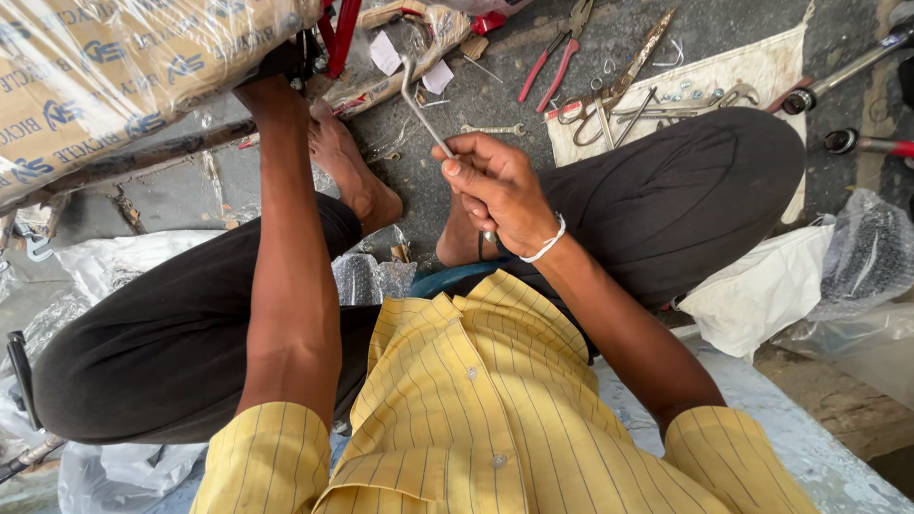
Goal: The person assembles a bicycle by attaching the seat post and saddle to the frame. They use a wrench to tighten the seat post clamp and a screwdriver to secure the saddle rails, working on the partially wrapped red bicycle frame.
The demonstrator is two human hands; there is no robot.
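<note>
Two hands: right hand (pixel 500 190) fingers clamped on bent metal rod (pixel 419 100); left hand's fingers hidden behind wrapped carton (pixel 114 76), can't tell.

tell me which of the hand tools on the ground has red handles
The pliers lying on the bare ground at the top, left of the white cloth. Their two handles are red; the wrenches on the cloth and the small spanner are bare metal.

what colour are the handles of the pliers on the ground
Red, seen in the head view: the pliers lie beyond the right hand.
</note>
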